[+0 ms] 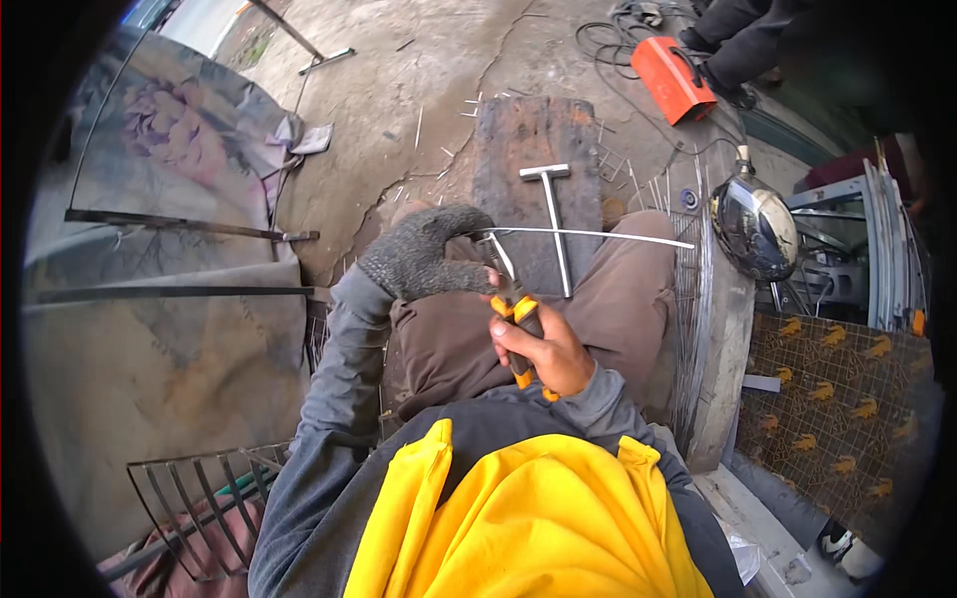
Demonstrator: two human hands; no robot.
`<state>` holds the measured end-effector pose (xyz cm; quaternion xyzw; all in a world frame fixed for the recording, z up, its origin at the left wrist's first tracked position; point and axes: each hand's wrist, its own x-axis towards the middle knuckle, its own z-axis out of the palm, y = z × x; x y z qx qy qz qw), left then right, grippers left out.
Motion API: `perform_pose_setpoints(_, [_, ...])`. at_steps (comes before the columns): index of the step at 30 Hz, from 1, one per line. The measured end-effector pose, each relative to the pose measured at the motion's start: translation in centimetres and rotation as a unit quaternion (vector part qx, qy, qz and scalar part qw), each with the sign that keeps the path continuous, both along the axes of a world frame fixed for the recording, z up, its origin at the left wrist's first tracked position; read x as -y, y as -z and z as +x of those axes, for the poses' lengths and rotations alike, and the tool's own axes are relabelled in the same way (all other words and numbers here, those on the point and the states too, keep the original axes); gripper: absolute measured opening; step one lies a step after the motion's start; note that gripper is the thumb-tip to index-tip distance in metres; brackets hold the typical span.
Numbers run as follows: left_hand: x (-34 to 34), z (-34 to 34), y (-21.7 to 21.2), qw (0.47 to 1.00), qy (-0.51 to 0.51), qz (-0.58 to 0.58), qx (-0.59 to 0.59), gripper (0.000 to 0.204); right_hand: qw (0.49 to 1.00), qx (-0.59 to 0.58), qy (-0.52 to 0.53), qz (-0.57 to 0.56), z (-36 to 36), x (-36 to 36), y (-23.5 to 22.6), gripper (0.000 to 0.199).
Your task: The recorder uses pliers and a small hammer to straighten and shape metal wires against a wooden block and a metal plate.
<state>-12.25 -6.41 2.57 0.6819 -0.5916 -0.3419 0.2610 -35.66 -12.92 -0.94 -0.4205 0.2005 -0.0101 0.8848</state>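
Note:
My left hand [429, 254], in a dark grey knit glove, is closed around one end of a thin, pale metal rod [608, 235]. The rod sticks out to the right above my knees and bows slightly. Bare and wrapped round yellow-and-black handles, my right hand [551, 351] holds a pair of pliers [516, 307]. Their jaws point up and left to the rod beside the gloved fingers; whether they bite on it I cannot tell. Beyond the rod, a T-shaped steel bar [553, 214] lies on a dark, worn board [518, 125].
Short rod pieces litter the concrete floor [439, 90] around the board. An orange metal box [673, 80] with cables stands at the far right, near another person's legs [738, 40]. A welding helmet [756, 229] is at the right, and a hanging cloth [169, 379] covers the left side.

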Motion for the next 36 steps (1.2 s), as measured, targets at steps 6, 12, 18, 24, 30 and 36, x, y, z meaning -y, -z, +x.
perform_pose_setpoints(6, [0.2, -0.9, 1.7, 0.989, -0.05, 0.061, -0.127, 0.034, 1.0, -0.003, -0.015, -0.024, 0.3, 0.0, -0.9, 0.037])
perform_pose_setpoints(12, [0.1, -0.8, 2.8, 0.993, -0.038, 0.025, -0.113, 0.033, 0.999, -0.011, -0.015, -0.03, -0.3, 0.0, -0.5, 0.038])
perform_pose_setpoints(18, [0.2, -1.0, 2.9, 0.988, -0.047, 0.038, -0.141, 0.038, 0.998, 0.001, -0.035, -0.046, -0.3, -0.1, -0.3, 0.042])
perform_pose_setpoints(24, [0.3, -1.2, 2.7, 0.992, -0.024, 0.031, -0.12, 0.035, 0.999, -0.029, -0.041, -0.009, -0.5, 0.1, -0.8, 0.042])
perform_pose_setpoints(30, [0.3, -1.6, 3.6, 0.997, -0.02, 0.02, -0.075, 0.033, 0.999, -0.029, 0.002, -0.03, -0.5, -0.9, 1.1, 0.039])
perform_pose_setpoints(36, [0.8, -2.0, 4.1, 0.998, -0.027, 0.054, -0.025, 0.035, 0.904, -0.134, 0.081, -0.399, -0.2, -0.8, 3.8, 0.044])
